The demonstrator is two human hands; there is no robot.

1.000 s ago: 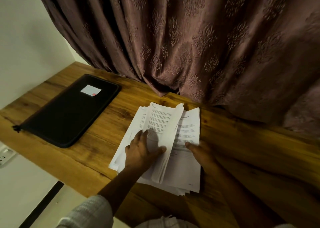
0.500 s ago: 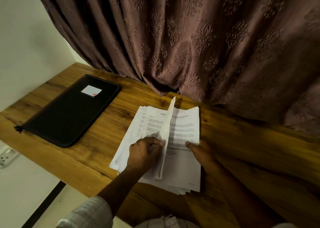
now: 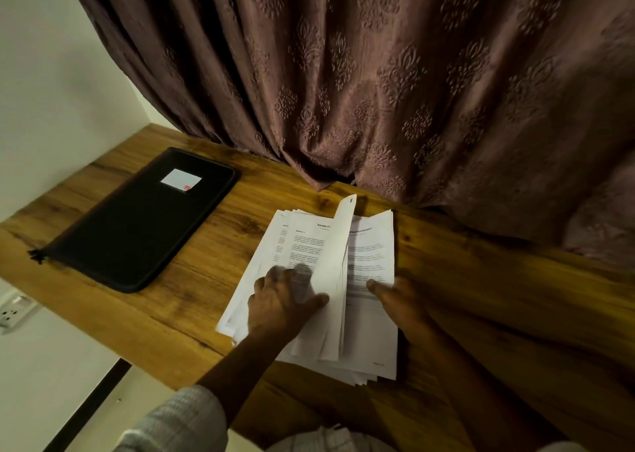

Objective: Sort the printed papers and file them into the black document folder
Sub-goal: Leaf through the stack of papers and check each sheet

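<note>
Beside the spread left hand (image 3: 282, 301), thumb-propped raised sheets (image 3: 335, 262) may flop back, mixing the papers (image 3: 372, 334); the right hand (image 3: 400, 298), fingers straight, only presses one edge.

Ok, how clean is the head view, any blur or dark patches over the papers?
Head view: motion blur smears the left hand and the lifted sheets; headings on the printed papers read partly, body text doesn't; the right hand and desk beside it sit in shadow; the black document folder is sharp; wide-angle bends the desk edge.
</note>
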